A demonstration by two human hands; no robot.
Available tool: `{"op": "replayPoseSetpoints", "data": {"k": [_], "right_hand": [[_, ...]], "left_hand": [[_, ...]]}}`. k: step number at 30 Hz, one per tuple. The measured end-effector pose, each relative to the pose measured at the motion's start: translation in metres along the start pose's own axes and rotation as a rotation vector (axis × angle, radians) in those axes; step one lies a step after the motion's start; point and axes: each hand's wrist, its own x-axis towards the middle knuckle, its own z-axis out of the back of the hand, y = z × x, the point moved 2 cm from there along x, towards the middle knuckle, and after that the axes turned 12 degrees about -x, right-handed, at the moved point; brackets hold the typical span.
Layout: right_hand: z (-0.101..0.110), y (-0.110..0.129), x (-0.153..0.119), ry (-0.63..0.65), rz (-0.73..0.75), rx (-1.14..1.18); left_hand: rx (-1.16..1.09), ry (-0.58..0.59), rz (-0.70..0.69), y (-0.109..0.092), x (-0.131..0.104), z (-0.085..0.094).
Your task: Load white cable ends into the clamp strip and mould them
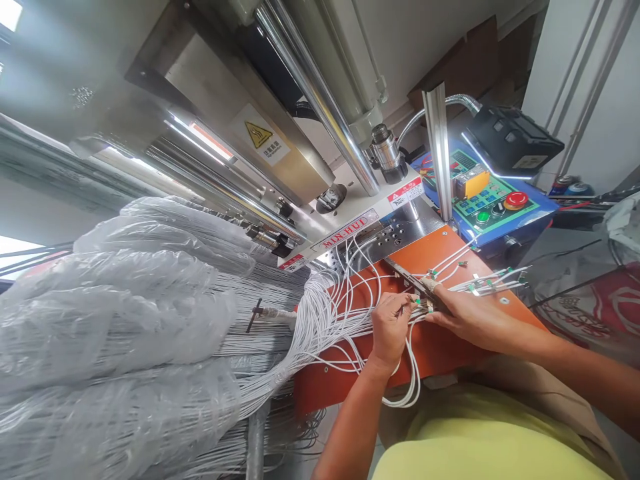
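Observation:
My left hand (393, 327) is closed, its fingertips pinching the green-tipped end of a white cable beside a metal bar. Around the near end of that narrow metal bar with slots (407, 277), my right hand (457, 317) is closed, thumb on top. Small green-and-metal cable ends cluster at the bar between both hands. Many white cables (325, 320) run from the left under and past my left hand. More cable ends with green tips (490, 280) lie to the right of my right hand. The exact fit of the pinched end is hidden by my fingers.
A moulding press (345, 233) stands over the orange table (345, 383). Plastic-wrapped cable bundles (115, 327) fill the left side. At the right back sits a blue control box (530, 217) with a red emergency button (517, 200). A metal post (437, 147) rises near it.

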Motion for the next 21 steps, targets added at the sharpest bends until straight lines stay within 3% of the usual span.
{"op": "replayPoseSetpoints", "data": {"k": [3,8,11,21], "right_hand": [[0.000,-0.001,0.000,-0.015,0.011,0.040],[0.000,-0.002,-0.001,-0.024,-0.008,0.058],[-0.001,-0.003,0.000,-0.023,-0.009,0.062],[0.002,-0.001,0.000,-0.008,0.014,0.036]], "left_hand": [[-0.030,-0.042,0.031,-0.002,0.001,0.006],[-0.183,-0.150,0.287,0.009,0.001,0.014],[-0.235,-0.183,0.326,0.012,0.000,0.016],[0.166,-0.047,-0.107,0.008,0.008,0.017]]}}
